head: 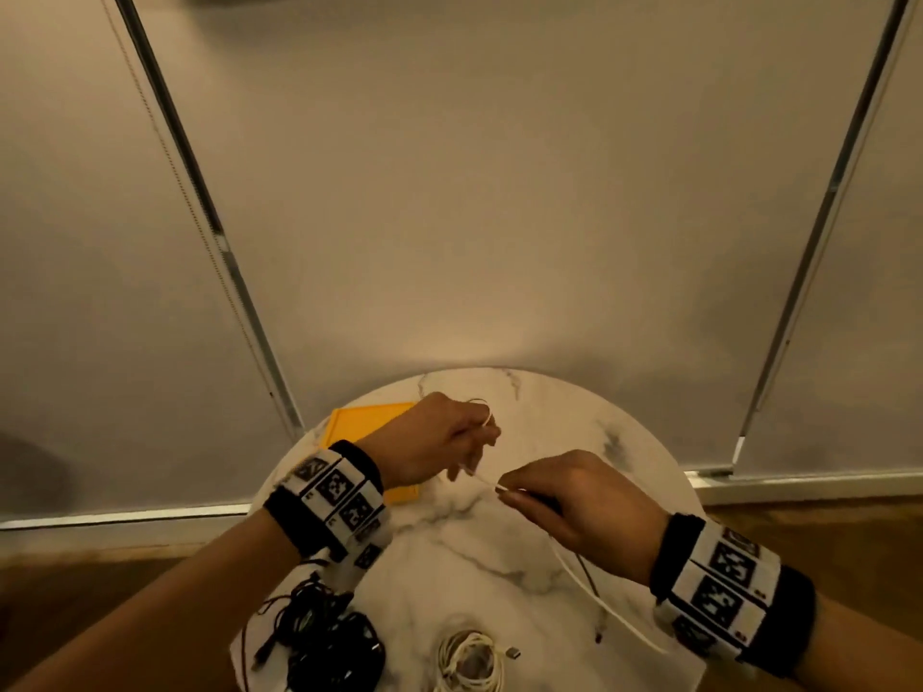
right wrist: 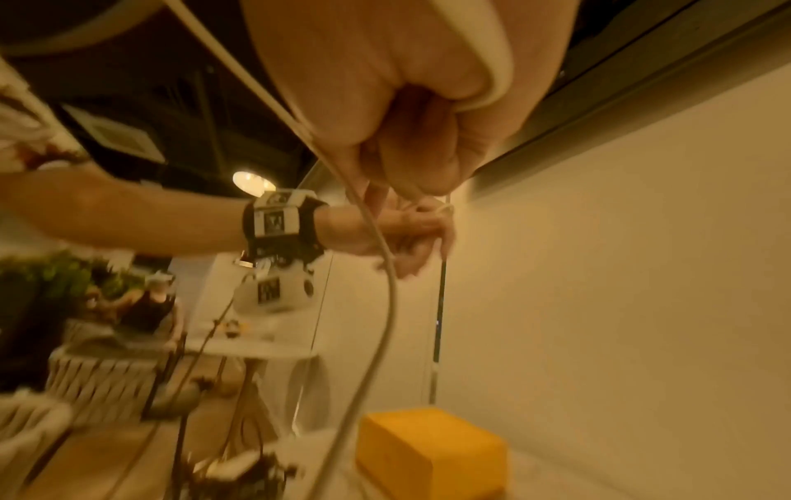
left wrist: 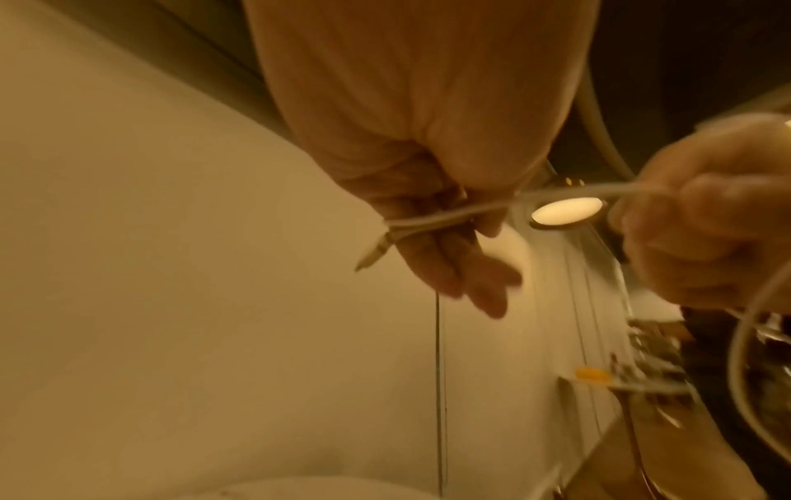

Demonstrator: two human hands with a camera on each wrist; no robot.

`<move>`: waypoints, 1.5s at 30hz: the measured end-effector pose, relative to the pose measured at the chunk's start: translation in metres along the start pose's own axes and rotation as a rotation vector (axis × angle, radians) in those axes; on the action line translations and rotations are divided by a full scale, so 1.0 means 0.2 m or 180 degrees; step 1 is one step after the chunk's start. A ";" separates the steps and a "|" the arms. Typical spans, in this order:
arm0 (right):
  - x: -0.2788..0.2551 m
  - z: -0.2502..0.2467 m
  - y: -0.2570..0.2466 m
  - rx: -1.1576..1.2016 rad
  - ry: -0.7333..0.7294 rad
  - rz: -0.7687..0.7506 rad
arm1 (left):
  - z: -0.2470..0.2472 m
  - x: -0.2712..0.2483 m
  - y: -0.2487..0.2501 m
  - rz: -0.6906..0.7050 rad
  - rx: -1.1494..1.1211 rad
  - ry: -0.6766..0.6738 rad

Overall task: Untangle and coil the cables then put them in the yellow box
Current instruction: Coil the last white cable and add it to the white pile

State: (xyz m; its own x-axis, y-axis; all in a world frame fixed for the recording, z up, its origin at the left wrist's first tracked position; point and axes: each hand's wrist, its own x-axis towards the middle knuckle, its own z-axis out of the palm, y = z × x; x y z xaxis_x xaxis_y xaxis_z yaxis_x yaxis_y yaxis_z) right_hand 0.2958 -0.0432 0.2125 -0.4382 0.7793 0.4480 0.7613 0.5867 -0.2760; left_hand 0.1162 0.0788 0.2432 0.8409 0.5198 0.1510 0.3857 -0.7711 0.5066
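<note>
Both hands hold one white cable (head: pixel 483 479) above a round marble table (head: pixel 574 432). My left hand (head: pixel 449 442) grips the cable's end, its plug (left wrist: pixel 372 252) sticking out past the fingers. My right hand (head: pixel 564 501) pinches the same cable a short way along; the rest hangs down to the right (head: pixel 599 596). The yellow box (head: pixel 359 424) sits at the table's far left, partly hidden by my left wrist; it also shows in the right wrist view (right wrist: pixel 428 450). A coiled white cable (head: pixel 469 659) and a black cable tangle (head: pixel 324 636) lie near the front edge.
A thin dark cable (head: pixel 587 579) hangs below my right hand. A small connector (head: pixel 512 652) lies beside the white coil. Blinds (head: pixel 499 192) hang just behind the table. Wooden floor (head: pixel 799 531) surrounds the table.
</note>
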 end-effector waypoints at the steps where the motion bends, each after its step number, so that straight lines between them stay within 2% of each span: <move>1: -0.04 0.02 0.02 -0.0090 0.0025 -0.0047 | -0.01 -0.04 0.01 0.0065 0.0298 -0.0204; 3: -0.09 0.04 0.07 -0.0130 0.0043 -0.0107 | -0.02 -0.10 0.05 0.0188 0.0702 -0.0640; 6: -0.13 0.07 0.12 0.0122 0.0013 -0.0036 | 0.01 -0.17 0.11 0.0037 0.0809 -0.1394; 8: -0.13 0.07 0.16 0.0229 0.0021 0.0084 | 0.03 -0.21 0.10 -0.0084 0.0711 -0.1760; 10: -0.13 0.06 0.19 0.0363 0.0075 0.0241 | 0.05 -0.26 0.09 -0.0322 0.0137 -0.1843; 14: -0.14 0.08 0.19 0.0675 0.0362 0.0211 | 0.04 -0.29 0.17 -0.0675 -0.2052 -0.1450; 17: -0.11 0.11 0.14 0.0781 0.0534 0.0349 | 0.04 -0.28 0.24 -0.0519 -0.3201 -0.1033; 19: -0.08 0.14 0.12 0.0832 0.0590 0.0602 | 0.05 -0.26 0.28 -0.0364 -0.3947 -0.0549; 22: -0.06 0.26 0.05 0.1002 0.0386 0.0792 | 0.07 -0.19 0.32 -0.0280 -0.4733 0.0283; 25: -0.06 0.37 -0.03 0.1312 0.0163 0.0823 | 0.08 -0.13 0.30 -0.0199 -0.5007 0.0819; 27: -0.05 0.40 -0.07 0.1449 0.0190 0.0832 | 0.09 -0.12 0.27 -0.0233 -0.4810 0.1142; 30: -0.04 0.39 -0.12 0.1506 0.0174 0.0879 | 0.12 -0.11 0.21 -0.0302 -0.4145 0.1553; 35: -0.02 0.33 -0.15 0.1351 -0.0093 0.0885 | 0.20 -0.10 0.16 -0.0315 -0.2452 0.1617; 37: -0.01 0.31 -0.15 0.1201 -0.0238 0.0828 | 0.23 -0.10 0.13 -0.0124 -0.1375 0.1351; 41: -0.02 0.29 -0.10 0.0933 -0.0532 0.0893 | 0.25 -0.16 0.03 0.0123 0.1083 0.0529; 43: -0.04 0.28 -0.06 0.0740 -0.0857 0.1048 | 0.25 -0.20 0.02 0.0062 0.1776 0.0031; 45: -0.07 0.28 -0.01 0.0518 -0.1296 0.1184 | 0.23 -0.24 0.02 -0.0024 0.1984 -0.0344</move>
State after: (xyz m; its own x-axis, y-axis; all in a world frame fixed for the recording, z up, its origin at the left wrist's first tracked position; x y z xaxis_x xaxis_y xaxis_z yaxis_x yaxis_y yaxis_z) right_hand 0.2737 -0.0432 0.1590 -0.3283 0.9427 -0.0590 0.8301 0.2582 -0.4943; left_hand 0.0945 0.0349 0.1994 0.8583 0.5111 0.0461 0.5132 -0.8538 -0.0872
